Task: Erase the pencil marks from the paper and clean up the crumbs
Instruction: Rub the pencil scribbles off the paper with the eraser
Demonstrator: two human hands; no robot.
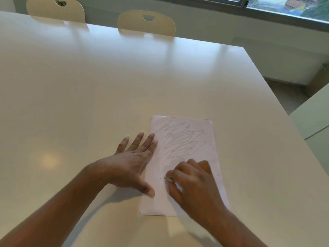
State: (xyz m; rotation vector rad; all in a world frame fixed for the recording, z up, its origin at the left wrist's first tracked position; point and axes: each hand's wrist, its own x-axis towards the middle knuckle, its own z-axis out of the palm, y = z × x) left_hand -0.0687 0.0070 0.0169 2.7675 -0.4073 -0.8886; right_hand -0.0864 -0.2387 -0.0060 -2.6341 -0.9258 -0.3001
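The left hand [130, 161] is laid flat at the left edge of the paper [210, 139]. Its grip is spread wide and nothing is held in it. Its fingers [149, 141] and thumb are pressed on the sheet, most likely so that the paper is stopped from sliding when it is rubbed. The paper is found on the white counter [89, 86], toward the near right corner, with its long sides pointed away from the person. Grey pencil marks [183, 138] are seen as a big scribble on the far half of the sheet, so most of the rubbing is judged to be not yet done. The near half looks almost clean. The right hand [194, 188] is set on that near half, just below the scribble. Its grip is curled tight round a small pale thing, taken to be the eraser [169, 180], though little of it is shown. It is held low, likely so it can be pushed hard on the paper.
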